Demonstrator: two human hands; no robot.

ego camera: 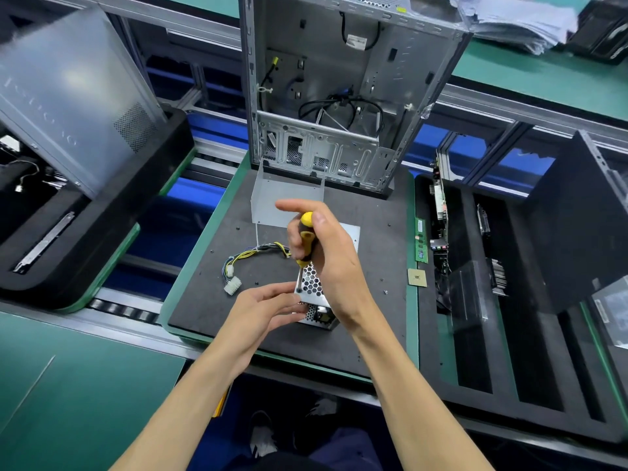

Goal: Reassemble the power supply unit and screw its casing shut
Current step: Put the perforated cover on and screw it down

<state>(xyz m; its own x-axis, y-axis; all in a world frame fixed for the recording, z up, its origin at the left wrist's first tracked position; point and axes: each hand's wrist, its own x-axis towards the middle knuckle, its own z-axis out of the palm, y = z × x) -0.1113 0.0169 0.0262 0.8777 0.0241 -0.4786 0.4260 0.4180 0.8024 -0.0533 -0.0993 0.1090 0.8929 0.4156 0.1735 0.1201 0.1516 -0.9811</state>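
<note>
The silver power supply unit (314, 287) with honeycomb vents sits on a dark foam mat (367, 334). Its wire bundle (249, 254) with white connectors trails to the left. My right hand (329, 256) grips a yellow-and-black screwdriver (306, 237) held upright, its tip down on the unit's near left corner. My left hand (268, 309) pinches that same corner of the casing beside the tip. A bent sheet-metal cover (287, 200) lies just behind the unit.
An open grey computer case (339, 96) stands at the mat's far edge. A green memory stick (421, 241) and a processor chip (417, 277) lie to the right. Black foam trays (509, 334) with parts flank the right side. A side panel (68, 96) leans at left.
</note>
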